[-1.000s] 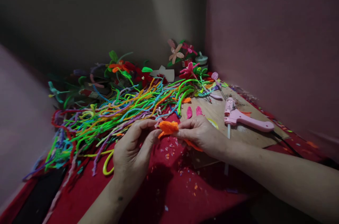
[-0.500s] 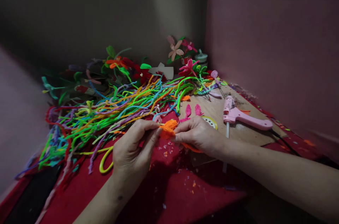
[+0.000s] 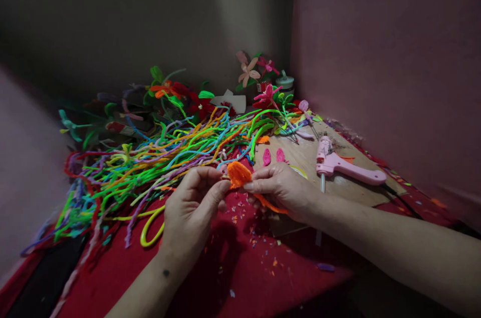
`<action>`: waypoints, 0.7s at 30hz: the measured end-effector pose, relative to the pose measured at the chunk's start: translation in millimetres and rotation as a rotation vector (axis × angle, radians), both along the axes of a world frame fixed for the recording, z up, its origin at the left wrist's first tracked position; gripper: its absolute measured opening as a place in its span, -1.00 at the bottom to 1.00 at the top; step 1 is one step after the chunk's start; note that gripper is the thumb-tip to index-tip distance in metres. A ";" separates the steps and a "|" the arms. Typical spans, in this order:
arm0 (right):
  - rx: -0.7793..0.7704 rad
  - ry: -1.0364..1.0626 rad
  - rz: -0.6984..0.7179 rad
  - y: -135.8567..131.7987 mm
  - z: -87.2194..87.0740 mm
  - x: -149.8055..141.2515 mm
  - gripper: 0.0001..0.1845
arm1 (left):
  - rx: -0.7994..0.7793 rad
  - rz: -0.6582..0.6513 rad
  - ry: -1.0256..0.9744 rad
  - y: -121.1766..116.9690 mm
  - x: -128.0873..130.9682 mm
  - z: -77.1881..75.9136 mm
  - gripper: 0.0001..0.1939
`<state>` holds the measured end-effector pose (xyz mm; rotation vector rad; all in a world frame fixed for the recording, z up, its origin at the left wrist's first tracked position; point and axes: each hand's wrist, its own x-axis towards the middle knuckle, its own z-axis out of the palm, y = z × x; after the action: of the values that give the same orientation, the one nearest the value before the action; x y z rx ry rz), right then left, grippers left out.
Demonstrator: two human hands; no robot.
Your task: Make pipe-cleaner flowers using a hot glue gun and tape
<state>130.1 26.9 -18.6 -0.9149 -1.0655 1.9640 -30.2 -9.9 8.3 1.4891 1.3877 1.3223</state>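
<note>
Head cam: pinching orange fuzzy piece (image 3: 239, 174) btwn L hand (image 3: 191, 208) & R hand (image 3: 283, 188), clamped by fingertips at opp. sides, above red bench (image 3: 240, 278); w/ multicol. fuzzy stems (image 3: 195, 145) to L, pink glue gun (image 3: 349, 168) on cardboard (image 3: 300, 155) to R.

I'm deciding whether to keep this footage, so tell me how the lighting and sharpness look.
Head view: dim overall, the back wall nearly black at left, with a lighter band near its corner; head view: soft shadows on the red cloth below the hands; head view: orange piece and pink glue gun fairly clear, no strong glare.
</note>
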 end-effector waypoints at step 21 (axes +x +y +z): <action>0.307 0.066 -0.236 -5.3 -9.0 -7.7 -0.67 | -0.289 -0.167 -0.363 0.4 10.4 -11.9 -0.79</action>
<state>122.4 21.6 -27.5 -0.7635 -1.1271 1.5747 -19.8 -9.6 -3.6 1.0846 1.1366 1.1608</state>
